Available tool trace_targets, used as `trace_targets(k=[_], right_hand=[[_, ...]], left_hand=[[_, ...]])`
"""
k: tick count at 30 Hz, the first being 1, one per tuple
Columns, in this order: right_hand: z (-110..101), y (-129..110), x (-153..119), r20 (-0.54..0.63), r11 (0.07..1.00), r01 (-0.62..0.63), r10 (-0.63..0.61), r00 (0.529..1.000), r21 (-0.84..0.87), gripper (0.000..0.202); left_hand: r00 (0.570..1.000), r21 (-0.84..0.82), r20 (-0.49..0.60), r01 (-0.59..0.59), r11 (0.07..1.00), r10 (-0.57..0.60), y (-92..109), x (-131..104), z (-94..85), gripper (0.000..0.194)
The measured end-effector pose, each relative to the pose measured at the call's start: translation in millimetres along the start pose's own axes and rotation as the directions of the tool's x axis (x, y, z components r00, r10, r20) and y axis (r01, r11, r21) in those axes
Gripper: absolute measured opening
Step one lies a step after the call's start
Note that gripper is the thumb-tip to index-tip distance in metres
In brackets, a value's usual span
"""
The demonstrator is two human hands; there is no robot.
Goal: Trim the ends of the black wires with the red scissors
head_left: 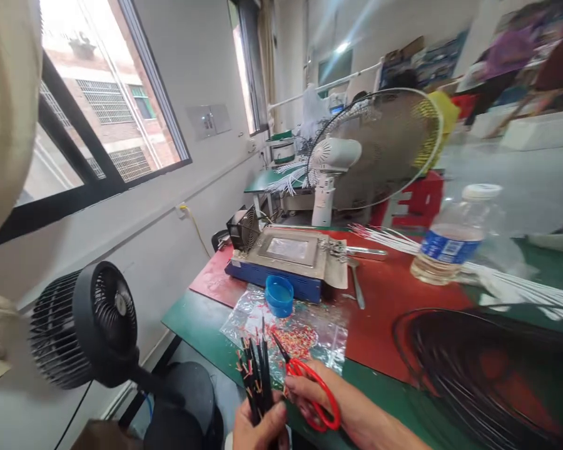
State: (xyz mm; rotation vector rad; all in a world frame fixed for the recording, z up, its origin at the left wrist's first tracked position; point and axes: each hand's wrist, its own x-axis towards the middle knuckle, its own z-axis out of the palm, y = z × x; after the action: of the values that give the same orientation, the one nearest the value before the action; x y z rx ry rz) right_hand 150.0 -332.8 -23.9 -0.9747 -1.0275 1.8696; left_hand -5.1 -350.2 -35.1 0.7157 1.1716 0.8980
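Wires (256, 372) sit bunched in the left hand (258, 431)'s grip; right hand (309, 390) clasps red scissors (316, 390).

Three fans (94, 325); one water bottle (455, 237); one pair of scissors (309, 390).

A single head-worn view looks forward and down, close over the green table (192, 322).

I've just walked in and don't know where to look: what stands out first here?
At the bottom, the right hand holds red scissors beside a bundle of black wires gripped in the left hand. A black fan sits at left, and a big white fan stands behind the table.
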Motion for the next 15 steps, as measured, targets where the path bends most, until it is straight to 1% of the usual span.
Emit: trace_targets(k=[2,5,10,15], right_hand=[[1.6,0.4,-0.7,-0.011,1.0,-0.008,0.008,1.0,0.011,0.043],[4.4,-0.6,-0.8,-0.014,0.999,-0.038,0.038,0.999,0.001,0.046],[7.2,-4.1,-2.3,-0.029,0.997,-0.078,0.077,0.997,-0.016,0.047],[5.0,1.2,-1.2,-0.03,0.995,-0.087,0.086,0.996,-0.048,0.05]], left_hand=[[1.0,-0.035,0.025,-0.009,0.999,0.01,-1.7,0.8,3.0,0.055],[0.999,-0.07,0.038,-0.034,0.997,0.037,-4.4,1.3,2.2,0.05],[0.998,-0.12,-0.001,-0.059,0.991,0.059,-6.0,1.0,0.5,0.05],[0.997,-0.122,-0.028,-0.074,0.99,0.071,-5.0,1.1,2.5,0.053]])
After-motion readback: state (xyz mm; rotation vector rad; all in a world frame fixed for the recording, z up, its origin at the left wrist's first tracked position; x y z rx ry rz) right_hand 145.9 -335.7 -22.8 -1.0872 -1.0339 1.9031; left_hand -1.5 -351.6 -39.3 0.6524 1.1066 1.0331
